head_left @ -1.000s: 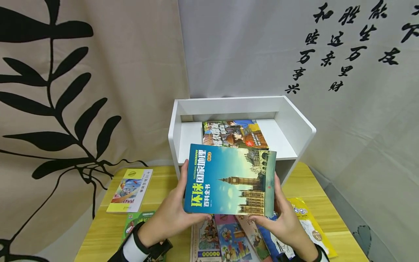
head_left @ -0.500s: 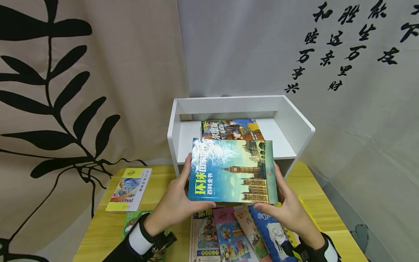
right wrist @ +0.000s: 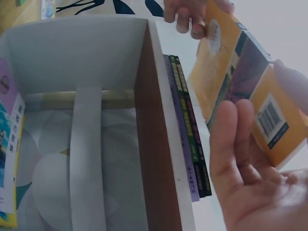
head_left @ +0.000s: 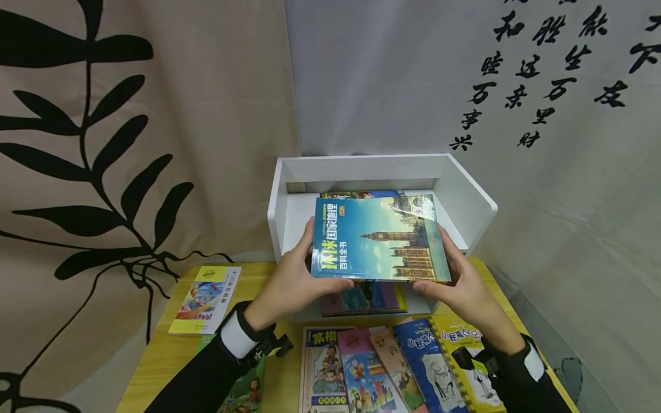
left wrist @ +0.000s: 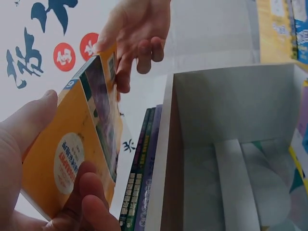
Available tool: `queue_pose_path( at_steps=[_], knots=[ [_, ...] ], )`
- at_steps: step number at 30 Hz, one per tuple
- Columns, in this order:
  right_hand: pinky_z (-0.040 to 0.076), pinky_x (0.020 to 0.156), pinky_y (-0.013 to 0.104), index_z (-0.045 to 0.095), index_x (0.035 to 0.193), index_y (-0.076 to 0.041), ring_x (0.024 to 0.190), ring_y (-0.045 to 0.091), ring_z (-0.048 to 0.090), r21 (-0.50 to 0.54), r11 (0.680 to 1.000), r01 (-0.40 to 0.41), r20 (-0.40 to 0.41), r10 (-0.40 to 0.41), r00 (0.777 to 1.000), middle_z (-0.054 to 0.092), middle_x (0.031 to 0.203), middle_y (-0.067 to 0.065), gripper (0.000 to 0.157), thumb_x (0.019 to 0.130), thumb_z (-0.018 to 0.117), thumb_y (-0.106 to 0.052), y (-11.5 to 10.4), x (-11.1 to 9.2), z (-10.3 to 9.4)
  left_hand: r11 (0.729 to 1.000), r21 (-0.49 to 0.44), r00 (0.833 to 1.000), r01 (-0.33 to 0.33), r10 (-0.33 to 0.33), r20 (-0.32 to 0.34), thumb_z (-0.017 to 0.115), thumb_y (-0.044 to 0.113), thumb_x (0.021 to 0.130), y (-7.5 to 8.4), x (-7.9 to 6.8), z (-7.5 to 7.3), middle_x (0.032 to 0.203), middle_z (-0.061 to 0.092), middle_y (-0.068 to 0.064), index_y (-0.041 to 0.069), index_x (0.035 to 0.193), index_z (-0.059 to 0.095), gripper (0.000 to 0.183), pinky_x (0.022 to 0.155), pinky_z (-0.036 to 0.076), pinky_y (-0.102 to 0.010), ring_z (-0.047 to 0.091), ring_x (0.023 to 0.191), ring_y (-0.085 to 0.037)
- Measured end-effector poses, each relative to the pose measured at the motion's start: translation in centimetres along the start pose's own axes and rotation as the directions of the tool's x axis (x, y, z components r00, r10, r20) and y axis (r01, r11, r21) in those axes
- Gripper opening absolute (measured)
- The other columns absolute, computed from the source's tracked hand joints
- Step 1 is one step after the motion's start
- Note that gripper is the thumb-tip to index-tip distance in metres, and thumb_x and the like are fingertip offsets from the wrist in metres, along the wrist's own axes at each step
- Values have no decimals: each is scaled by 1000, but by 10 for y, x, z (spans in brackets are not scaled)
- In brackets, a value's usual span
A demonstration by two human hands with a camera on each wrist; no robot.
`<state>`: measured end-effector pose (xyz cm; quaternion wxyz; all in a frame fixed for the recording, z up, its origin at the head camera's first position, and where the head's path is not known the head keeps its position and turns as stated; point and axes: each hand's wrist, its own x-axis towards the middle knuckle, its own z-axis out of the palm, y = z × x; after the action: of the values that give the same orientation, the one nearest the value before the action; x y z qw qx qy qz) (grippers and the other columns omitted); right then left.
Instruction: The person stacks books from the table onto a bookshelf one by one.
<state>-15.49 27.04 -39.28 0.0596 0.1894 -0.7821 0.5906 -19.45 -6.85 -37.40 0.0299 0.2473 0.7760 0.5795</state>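
Both hands hold a thick blue book (head_left: 379, 240) with a clock tower on its cover, raised in front of the top of a white shelf unit (head_left: 356, 167). My left hand (head_left: 291, 275) grips its left end, thumb along the near edge; my right hand (head_left: 472, 285) does the same at the right end. The wrist views show the orange back cover (left wrist: 45, 168) and the fingers underneath it. Behind the held book, it mostly hides another book (head_left: 356, 195) lying on the top shelf. In the right wrist view, several stacked books (right wrist: 185, 130) lie on that shelf.
More books (head_left: 364, 298) lie in the shelf's lower compartment. Along the wooden table's front (head_left: 147, 373) lie several books, including a blue one (head_left: 431, 367) and a yellow one (head_left: 472, 358). A yellow-and-white book (head_left: 205, 299) lies left, a green one (head_left: 248, 387) nearer.
Both hands have carried the blue book forward and slightly right, over the top shelf. It now covers most of the book lying there, and the lower compartment's books have come into view.
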Motion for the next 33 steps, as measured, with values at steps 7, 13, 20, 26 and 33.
queue_pose_path(
  at_steps=[7,13,20,26,33],
  knots=[
    [65,71,39,4,171,-31,82,30,72,33,996,-81,1,81,997,58,145,22,102,99,71,-3,5,12,-9,999,-10,999,46,-46,2,91,48,78,-4,13,3,131,72,-1,33,170,-3,132,87,64,-36,75,105,-14],
    [64,72,39,3,172,-25,77,33,69,15,992,-122,40,121,992,61,143,26,100,100,70,-8,14,17,-14,998,11,998,66,-66,9,90,51,78,-9,17,7,131,73,3,35,171,1,130,89,64,-38,75,105,-12],
    [64,75,37,3,172,-22,78,36,70,2,988,-156,53,156,986,65,138,20,97,101,69,-12,18,19,-18,988,148,999,48,-44,-32,86,62,77,-6,16,8,115,80,6,35,171,6,127,75,63,-39,76,92,-10],
    [64,72,41,5,172,-21,79,34,70,-7,984,-180,39,180,983,65,132,19,95,102,69,-15,15,18,-18,947,316,993,49,-12,-119,80,73,75,-1,13,11,100,80,9,29,169,25,117,55,55,-37,71,74,-7],
    [63,75,38,15,171,-28,78,35,73,-120,961,-251,-31,249,968,76,101,23,94,99,75,-31,5,20,-16,875,480,975,61,50,-215,73,79,77,6,12,13,86,63,6,24,157,52,99,53,44,-36,55,67,-16]
  ],
)
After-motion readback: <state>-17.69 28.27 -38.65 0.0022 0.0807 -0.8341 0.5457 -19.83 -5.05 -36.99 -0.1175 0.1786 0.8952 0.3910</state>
